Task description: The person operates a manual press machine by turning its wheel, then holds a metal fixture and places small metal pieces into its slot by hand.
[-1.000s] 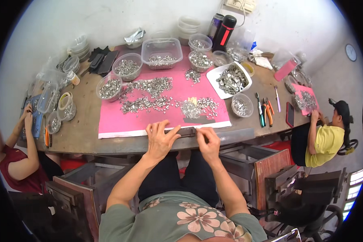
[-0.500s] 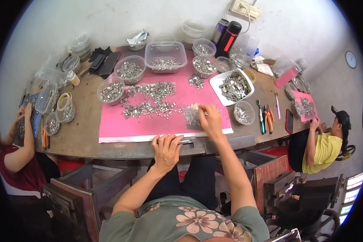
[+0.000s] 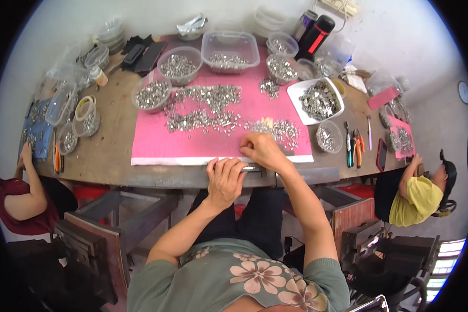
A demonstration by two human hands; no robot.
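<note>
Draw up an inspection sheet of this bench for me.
Surface: brown table; pink sheet on it.
Job's things: metal parts loose on the sheet, more in tubs and a white tray.
Clutter: pliers and phone at right; black flask at back.
Hands: left hand over a bar at the table's edge; right hand over the sheet, fingers bunched, any grip hidden.
Cables: one cable by the wall socket.
Surroundings: co-workers at both sides; clock at far right.

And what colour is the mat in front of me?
The mat is pink with a white near edge, clearest in the head view.
</note>
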